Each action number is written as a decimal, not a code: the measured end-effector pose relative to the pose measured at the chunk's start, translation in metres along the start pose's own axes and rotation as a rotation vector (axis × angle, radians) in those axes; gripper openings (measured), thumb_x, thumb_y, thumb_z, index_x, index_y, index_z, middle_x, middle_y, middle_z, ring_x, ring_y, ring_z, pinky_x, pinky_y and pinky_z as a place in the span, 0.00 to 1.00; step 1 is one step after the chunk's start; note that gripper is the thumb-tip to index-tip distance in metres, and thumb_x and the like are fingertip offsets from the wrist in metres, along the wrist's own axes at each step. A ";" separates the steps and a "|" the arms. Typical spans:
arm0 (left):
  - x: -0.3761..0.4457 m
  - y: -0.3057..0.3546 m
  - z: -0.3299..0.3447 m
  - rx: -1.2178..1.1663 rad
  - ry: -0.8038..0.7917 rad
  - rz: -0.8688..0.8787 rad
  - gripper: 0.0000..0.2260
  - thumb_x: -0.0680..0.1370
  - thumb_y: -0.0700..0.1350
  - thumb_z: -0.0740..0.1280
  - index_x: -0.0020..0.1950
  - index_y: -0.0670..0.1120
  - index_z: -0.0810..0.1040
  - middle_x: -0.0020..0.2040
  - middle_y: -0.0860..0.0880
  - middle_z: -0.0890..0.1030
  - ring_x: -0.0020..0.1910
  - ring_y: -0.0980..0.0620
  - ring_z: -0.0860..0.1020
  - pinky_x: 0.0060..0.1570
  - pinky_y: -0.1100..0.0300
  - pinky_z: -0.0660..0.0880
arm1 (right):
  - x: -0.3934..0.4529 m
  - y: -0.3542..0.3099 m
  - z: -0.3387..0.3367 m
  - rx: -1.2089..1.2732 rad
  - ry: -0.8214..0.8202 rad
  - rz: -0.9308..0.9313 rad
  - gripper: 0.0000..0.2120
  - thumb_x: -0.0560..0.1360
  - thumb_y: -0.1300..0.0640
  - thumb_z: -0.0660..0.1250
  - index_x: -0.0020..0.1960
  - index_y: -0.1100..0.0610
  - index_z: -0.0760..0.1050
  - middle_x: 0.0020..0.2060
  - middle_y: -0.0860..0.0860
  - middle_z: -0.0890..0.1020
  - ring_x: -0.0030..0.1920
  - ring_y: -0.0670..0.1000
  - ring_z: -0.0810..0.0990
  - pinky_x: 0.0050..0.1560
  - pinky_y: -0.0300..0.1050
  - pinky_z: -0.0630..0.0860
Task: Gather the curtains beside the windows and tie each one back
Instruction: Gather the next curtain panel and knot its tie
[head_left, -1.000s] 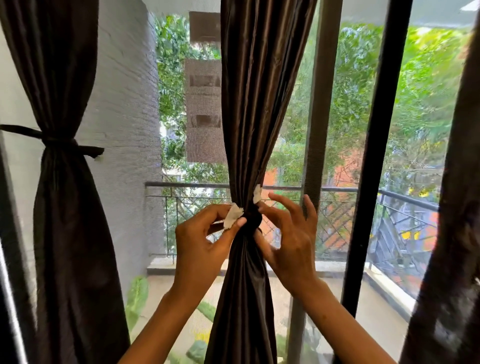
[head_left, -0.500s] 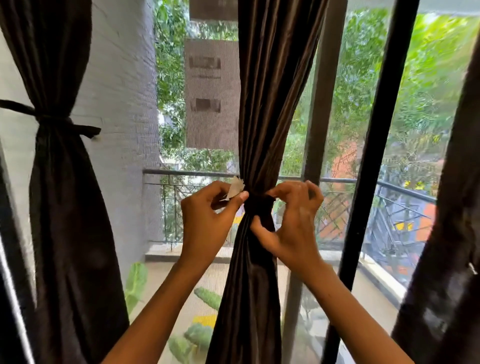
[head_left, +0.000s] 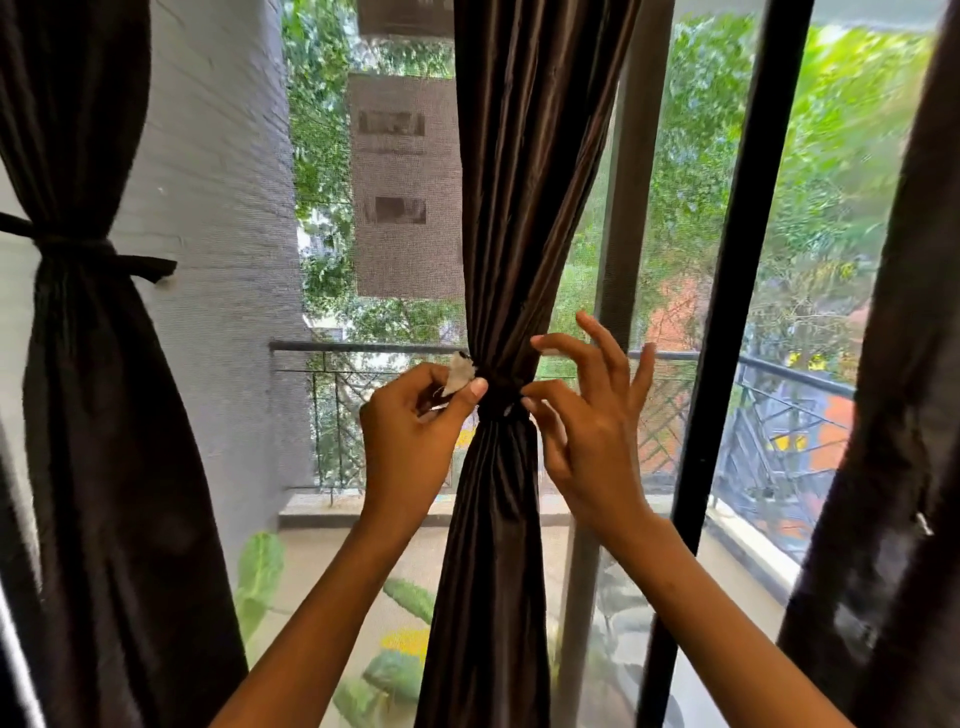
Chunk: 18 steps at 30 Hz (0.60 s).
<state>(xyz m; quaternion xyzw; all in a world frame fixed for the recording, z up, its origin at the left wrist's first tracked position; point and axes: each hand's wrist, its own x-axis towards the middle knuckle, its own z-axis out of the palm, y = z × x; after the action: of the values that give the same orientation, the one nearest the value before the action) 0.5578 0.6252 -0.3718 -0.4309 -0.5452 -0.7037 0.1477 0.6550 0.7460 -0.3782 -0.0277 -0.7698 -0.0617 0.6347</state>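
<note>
your left hand (head_left: 410, 436) pinches the white tag (head_left: 460, 372) of the tieback (head_left: 500, 397) cinching the middle curtain (head_left: 511, 249), which hangs between both hands. your right hand (head_left: 587, 426) touches it, fingers spread wide.

Daylight comes through tall glass panes divided by a black window frame (head_left: 727, 312) and a grey upright (head_left: 621, 260). Outside lies a balcony with a pale floor (head_left: 415, 551) and a dark metal railing (head_left: 363, 347). A white textured wall (head_left: 218, 208) stands at the left. Beyond are green trees (head_left: 831, 156) and a grey-brown building (head_left: 405, 208).
</note>
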 end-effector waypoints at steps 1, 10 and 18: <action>0.000 0.000 0.000 -0.003 0.008 -0.012 0.08 0.74 0.42 0.71 0.38 0.39 0.78 0.31 0.45 0.77 0.32 0.48 0.74 0.39 0.51 0.75 | 0.001 0.001 -0.001 0.020 -0.023 -0.001 0.04 0.73 0.65 0.67 0.42 0.57 0.78 0.61 0.53 0.77 0.73 0.55 0.61 0.70 0.70 0.46; 0.003 -0.001 0.000 -0.149 -0.002 -0.111 0.05 0.74 0.38 0.70 0.46 0.36 0.80 0.41 0.41 0.83 0.44 0.46 0.83 0.48 0.51 0.81 | -0.003 0.003 -0.001 0.024 -0.015 -0.090 0.18 0.67 0.54 0.75 0.54 0.57 0.74 0.53 0.45 0.77 0.64 0.49 0.73 0.73 0.65 0.47; 0.003 -0.002 0.002 -0.101 0.056 -0.114 0.01 0.73 0.40 0.72 0.44 0.44 0.82 0.39 0.46 0.84 0.41 0.49 0.83 0.48 0.44 0.79 | 0.000 0.001 0.007 0.047 0.065 -0.092 0.09 0.70 0.60 0.71 0.50 0.58 0.76 0.47 0.48 0.79 0.57 0.47 0.75 0.72 0.66 0.48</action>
<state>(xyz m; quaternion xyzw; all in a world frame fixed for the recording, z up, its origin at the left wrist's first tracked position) 0.5559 0.6283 -0.3710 -0.3863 -0.5283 -0.7494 0.1008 0.6484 0.7476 -0.3797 0.0244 -0.7505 -0.0735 0.6563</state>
